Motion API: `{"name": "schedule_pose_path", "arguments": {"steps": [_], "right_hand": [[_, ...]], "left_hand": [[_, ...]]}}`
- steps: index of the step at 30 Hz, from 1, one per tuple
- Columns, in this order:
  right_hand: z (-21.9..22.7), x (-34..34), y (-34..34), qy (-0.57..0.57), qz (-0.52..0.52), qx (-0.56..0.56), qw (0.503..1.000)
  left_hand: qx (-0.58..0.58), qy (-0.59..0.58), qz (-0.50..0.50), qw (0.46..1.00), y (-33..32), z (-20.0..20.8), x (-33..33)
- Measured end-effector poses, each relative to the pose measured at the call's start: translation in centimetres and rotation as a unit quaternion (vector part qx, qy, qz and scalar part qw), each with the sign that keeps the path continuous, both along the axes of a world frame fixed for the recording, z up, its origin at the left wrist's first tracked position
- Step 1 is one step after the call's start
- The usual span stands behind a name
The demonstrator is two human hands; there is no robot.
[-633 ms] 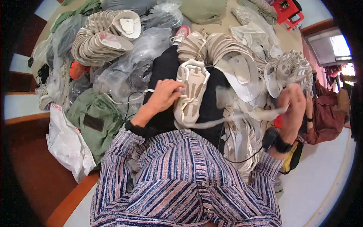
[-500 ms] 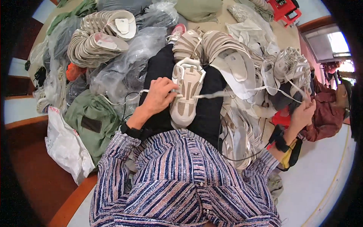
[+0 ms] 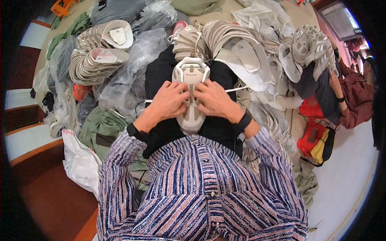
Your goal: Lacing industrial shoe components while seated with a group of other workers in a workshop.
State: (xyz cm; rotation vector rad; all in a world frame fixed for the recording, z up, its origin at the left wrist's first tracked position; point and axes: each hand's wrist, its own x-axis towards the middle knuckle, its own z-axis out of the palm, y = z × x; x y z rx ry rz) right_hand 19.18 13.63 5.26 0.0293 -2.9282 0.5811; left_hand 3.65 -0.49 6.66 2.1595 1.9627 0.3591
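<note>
A beige and white sneaker upper (image 3: pixel 191 74) lies across my black-trousered lap, toe toward me. My left hand (image 3: pixel 171 100) grips its left lacing edge, fingers curled inward. Opposite, my right hand (image 3: pixel 215 99) has its fingers bent over the right lacing edge. Both sets of fingertips nearly meet over the tongue, and what exactly they pinch is partly hidden. One end of a white shoelace (image 3: pixel 237 89) trails out to the right past my right hand; another pale end shows left of my left wrist.
Nested shoe uppers (image 3: pixel 86 66) stand at the left beside clear plastic bags (image 3: pixel 140 60). More stacked uppers (image 3: pixel 229 36) fan out beyond my knees. At the right a co-worker's hand (image 3: pixel 335 83) is by hanging laced uppers (image 3: pixel 311 48). A green cloth bag (image 3: pixel 100 126) lies left of me.
My right hand has come back from far right, where it held the stretched lace, to the upper. My left hand has shifted further over the lacing. The view has turned slightly.
</note>
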Motion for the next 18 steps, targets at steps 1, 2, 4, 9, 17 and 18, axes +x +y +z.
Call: {"name": "schedule_pose_path", "arguments": {"steps": [1,2,4,9,17,18], "right_hand": [[-0.2,-0.2,0.3,-0.019,0.006,-0.010,1.000],[-0.3,-0.4,0.7,-0.032,0.028,0.003,0.999],[-0.5,0.2,0.9,-0.045,0.048,0.014,0.998],[-2.1,1.8,0.1,-0.006,0.043,-0.061,0.997],[-2.5,2.3,-1.1,-0.022,0.039,-0.058,0.997],[-2.6,2.1,-0.8,-0.020,0.039,-0.076,0.996]], "left_hand": [[-0.040,0.007,-0.009,0.999,0.3,0.2,-0.1],[-0.046,-0.002,-0.025,0.999,0.4,0.1,-0.4],[-0.042,-0.029,-0.037,0.998,0.0,-1.1,-1.0],[-0.015,-0.073,-0.041,0.996,-1.6,-2.6,-1.1],[-0.022,-0.056,0.015,0.998,-3.3,-3.0,0.7],[-0.032,-0.053,0.016,0.998,-3.2,-2.8,0.8]]}}
